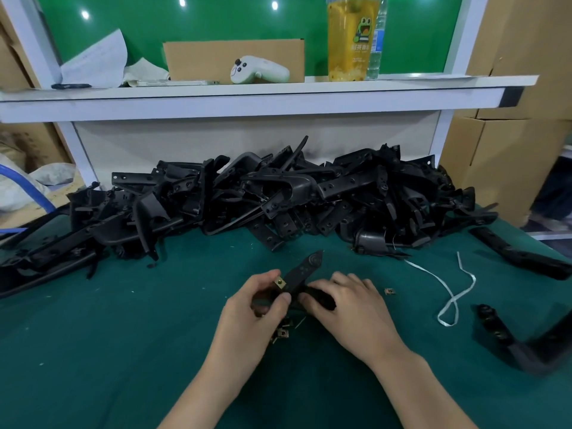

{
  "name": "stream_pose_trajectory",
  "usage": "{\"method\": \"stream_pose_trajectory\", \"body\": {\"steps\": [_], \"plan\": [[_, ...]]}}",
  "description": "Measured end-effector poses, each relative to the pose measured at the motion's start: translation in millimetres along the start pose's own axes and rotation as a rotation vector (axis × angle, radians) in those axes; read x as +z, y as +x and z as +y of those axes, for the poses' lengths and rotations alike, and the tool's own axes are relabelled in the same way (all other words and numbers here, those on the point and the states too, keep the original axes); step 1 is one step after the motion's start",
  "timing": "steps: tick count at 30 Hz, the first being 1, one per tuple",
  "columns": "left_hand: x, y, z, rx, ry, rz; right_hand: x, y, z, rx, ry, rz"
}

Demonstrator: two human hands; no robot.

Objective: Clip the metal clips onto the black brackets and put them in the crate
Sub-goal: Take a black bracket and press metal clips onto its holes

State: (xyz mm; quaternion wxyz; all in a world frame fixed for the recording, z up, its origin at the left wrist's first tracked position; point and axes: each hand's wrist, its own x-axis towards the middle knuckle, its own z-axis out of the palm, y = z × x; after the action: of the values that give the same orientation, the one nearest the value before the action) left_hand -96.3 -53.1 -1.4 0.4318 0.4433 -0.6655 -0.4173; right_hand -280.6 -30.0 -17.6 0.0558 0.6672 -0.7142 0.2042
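Observation:
Both hands hold one black bracket (305,272) above the green table. My left hand (257,308) pinches a brass-coloured metal clip (280,283) against the bracket's near edge, thumb below and fingers above. My right hand (346,301) curls over the bracket's other arm. A few loose metal clips (282,333) lie on the mat under my left hand, and one more clip (390,291) lies to the right. No crate is in view.
A large heap of black brackets (278,196) fills the back of the table (123,351). Single brackets lie at the right (520,253) and near right (526,345). A white strap (452,298) curls on the mat. The shelf (247,97) above holds a drink cup, a bottle, cardboard and a controller.

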Motion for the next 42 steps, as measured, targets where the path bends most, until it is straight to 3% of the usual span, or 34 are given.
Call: {"method": "stream_pose_trajectory", "body": {"steps": [4,14,19,25,32,42], "plan": [[5.6,-1.6,-3.1,0.064,0.167,0.030,0.2,0.1,0.6,-0.005,0.002,0.006],[7.7,1.0,-11.1,0.066,0.239,0.086,0.0,0.7,1.2,-0.001,0.001,0.011],[3.8,0.9,-14.1,0.169,0.334,0.112,-0.7,-0.3,1.5,0.001,0.009,0.010],[-11.5,3.1,-8.9,0.254,0.429,0.030,-1.6,-0.7,2.7,0.005,0.034,0.006],[-50.6,-1.9,-21.4,0.294,0.805,-0.338,-2.6,0.3,5.8,0.082,0.080,0.041],[-25.1,-7.7,-13.0,0.410,0.921,-0.191,-1.5,0.2,4.5,0.066,0.082,0.026]]}}
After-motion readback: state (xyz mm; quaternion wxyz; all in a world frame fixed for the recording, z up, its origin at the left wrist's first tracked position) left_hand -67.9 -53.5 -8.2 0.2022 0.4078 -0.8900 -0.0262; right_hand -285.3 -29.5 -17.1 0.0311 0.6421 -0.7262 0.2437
